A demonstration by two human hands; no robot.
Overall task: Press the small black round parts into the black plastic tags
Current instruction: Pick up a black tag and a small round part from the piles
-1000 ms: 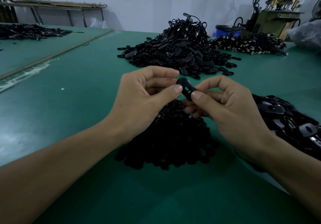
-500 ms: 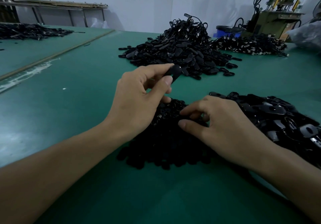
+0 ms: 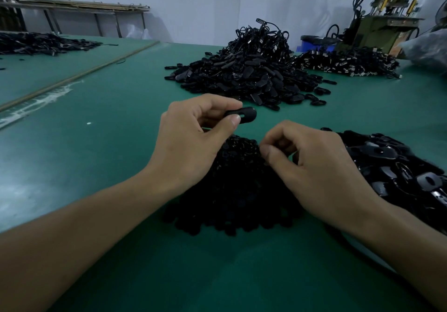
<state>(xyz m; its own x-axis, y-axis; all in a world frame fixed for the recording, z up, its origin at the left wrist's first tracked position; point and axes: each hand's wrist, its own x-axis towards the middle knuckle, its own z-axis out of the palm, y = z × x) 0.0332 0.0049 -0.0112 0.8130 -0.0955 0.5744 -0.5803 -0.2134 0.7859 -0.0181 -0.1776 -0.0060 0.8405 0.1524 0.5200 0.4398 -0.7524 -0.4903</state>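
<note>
The left hand (image 3: 193, 140) holds one black tag (image 3: 243, 115) above the worktop (image 3: 101, 157). Its grip is narrow, with thumb and forefinger pinching the tag's near end. The tag lies roughly level, and its opening faces up and shows just beyond the thumbnail.

Change: one second ago both hands met at this tag. The right hand (image 3: 316, 169) then dropped with fingers spread onto the pile of small round parts (image 3: 232, 190). It is now drawn up at the far edge of that pile, fingers curled and thumb tip against forefinger. The grip is narrow. Whether a part sits inside the pinch cannot be determined, as black on black hides it.

Meaning: the pick-up stroke appears complete or nearly so. The tag is presented with its opening exposed, ready to receive a part. Insertion is not yet done, and the two hands are near but apart.

The stock of tags (image 3: 399, 173) lies to the right, touching the right forearm. A larger heap (image 3: 254, 74) lies at the far side of the worktop.
</note>
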